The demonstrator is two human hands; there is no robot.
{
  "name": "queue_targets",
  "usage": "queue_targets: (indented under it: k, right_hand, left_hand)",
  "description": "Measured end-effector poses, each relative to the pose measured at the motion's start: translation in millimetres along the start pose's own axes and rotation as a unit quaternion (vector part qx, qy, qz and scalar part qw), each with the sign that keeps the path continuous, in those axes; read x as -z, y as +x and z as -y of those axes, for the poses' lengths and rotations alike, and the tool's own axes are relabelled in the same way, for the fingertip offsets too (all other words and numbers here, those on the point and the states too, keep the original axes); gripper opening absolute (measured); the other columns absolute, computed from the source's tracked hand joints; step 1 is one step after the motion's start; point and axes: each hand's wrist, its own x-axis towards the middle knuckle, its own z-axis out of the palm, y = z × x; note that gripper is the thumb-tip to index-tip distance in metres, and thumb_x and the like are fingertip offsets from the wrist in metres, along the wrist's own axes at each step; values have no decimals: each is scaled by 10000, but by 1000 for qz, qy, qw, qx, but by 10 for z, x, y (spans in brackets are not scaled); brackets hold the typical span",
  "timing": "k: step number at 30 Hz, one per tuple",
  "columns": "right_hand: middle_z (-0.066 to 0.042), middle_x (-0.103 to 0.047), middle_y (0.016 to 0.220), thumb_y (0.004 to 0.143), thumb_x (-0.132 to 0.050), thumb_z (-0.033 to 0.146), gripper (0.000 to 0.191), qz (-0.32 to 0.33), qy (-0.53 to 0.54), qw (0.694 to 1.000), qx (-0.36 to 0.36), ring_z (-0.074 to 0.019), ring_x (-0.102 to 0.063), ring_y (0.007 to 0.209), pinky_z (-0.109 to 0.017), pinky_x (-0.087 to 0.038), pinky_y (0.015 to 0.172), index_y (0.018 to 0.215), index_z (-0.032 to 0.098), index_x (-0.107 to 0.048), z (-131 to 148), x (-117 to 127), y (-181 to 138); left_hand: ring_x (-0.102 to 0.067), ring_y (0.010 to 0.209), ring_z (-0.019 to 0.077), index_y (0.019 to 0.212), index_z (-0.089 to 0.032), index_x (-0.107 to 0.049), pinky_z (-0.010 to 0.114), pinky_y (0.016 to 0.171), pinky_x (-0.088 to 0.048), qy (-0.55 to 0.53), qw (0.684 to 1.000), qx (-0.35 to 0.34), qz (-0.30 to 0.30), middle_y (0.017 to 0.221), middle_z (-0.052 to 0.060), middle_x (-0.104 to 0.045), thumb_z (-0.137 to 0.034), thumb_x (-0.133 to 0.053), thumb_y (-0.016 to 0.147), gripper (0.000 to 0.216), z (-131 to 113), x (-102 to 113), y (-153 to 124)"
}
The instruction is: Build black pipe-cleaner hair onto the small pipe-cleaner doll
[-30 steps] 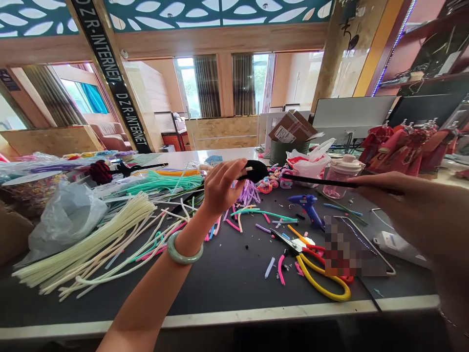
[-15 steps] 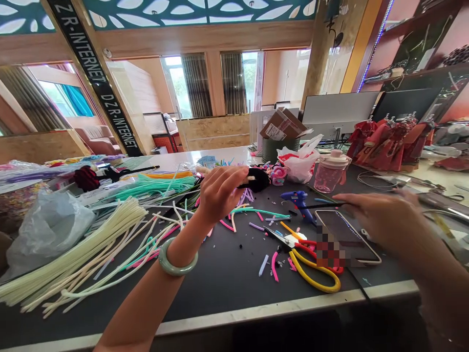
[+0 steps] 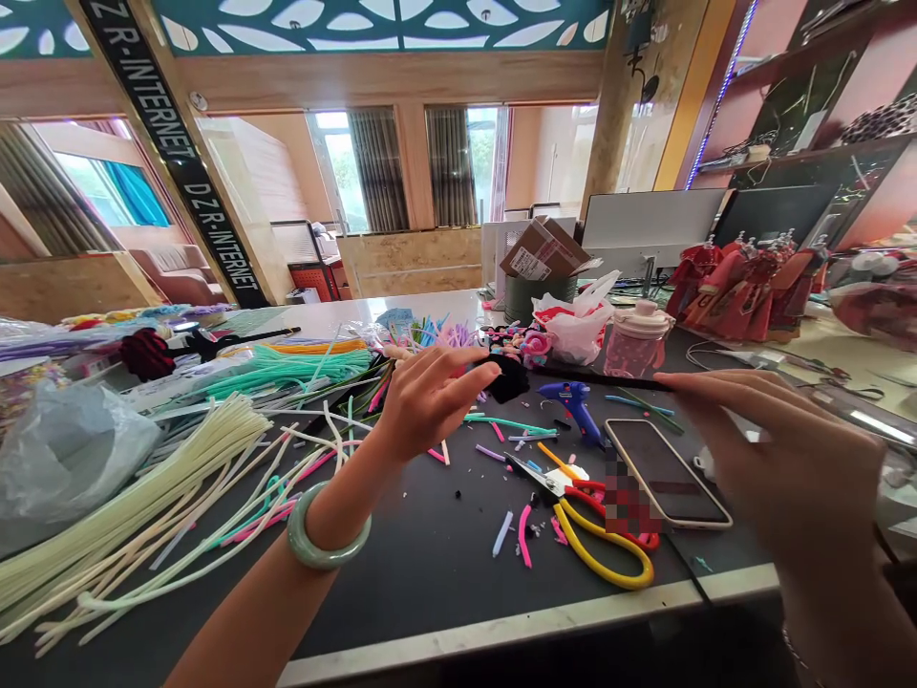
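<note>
My left hand (image 3: 426,397), with a green bangle on the wrist, pinches a black fuzzy ball (image 3: 507,377) at its fingertips above the dark table mat. A black pipe cleaner (image 3: 602,379) runs from that ball to the right. My right hand (image 3: 780,449) holds the far end of it with fingers closed. Both hands hover above the mat. Below the pipe cleaner lie a blue glue gun (image 3: 573,401) and a phone (image 3: 666,473).
Yellow-handled scissors (image 3: 602,535) and cut pipe-cleaner bits lie near the table's front edge. Bundles of cream pipe cleaners (image 3: 143,506) and green ones fill the left. A pink-lidded jar (image 3: 636,339), a plastic bag (image 3: 573,325) and red dolls (image 3: 745,277) stand behind.
My right hand rose from near the phone and now stretches the black pipe cleaner level. The left hand with the black ball dropped slightly. The camera view shifted right.
</note>
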Motion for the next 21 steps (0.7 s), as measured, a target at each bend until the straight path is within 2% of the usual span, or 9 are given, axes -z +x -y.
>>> queue_targets:
  k: [9,15,19,21]
  right_hand:
    - [-18,-744,766,869,-587,164,165,28,25,998,40,-193,-665,728,-346,-487,747,860,239,-734,64,-141,-3]
    - [-13,-744,791,891,-555,179,204,57,27,998,6,-212,-670,770,-390,-494,775,889,274,-735,79,-127,-15]
    - [10,-731,771,863,-598,180,192,19,69,997,-4,-194,-662,735,-380,-509,751,868,308,-742,74,-134,-10]
    - [20,-731,771,839,-633,187,175,-17,98,994,-38,-182,-662,706,-354,-517,696,852,316,-750,84,-125,-13]
  left_hand:
    - [-650,832,135,1165,-269,-486,270,689,-537,-8,1000,-10,26,1041,38,-682,-133,-622,840,377,-44,-18,-18]
    - [-646,784,119,1093,-257,-521,243,646,-538,-18,1000,-9,17,1036,36,-676,-125,-654,821,330,-75,-28,5]
    - [-652,803,121,1088,-251,-509,259,672,-565,-33,999,-3,5,1047,39,-680,-129,-648,821,324,-73,-31,-11]
    - [-659,853,137,1080,-246,-494,283,700,-583,-51,999,-6,-16,1065,48,-676,-110,-648,807,341,-65,-42,-31]
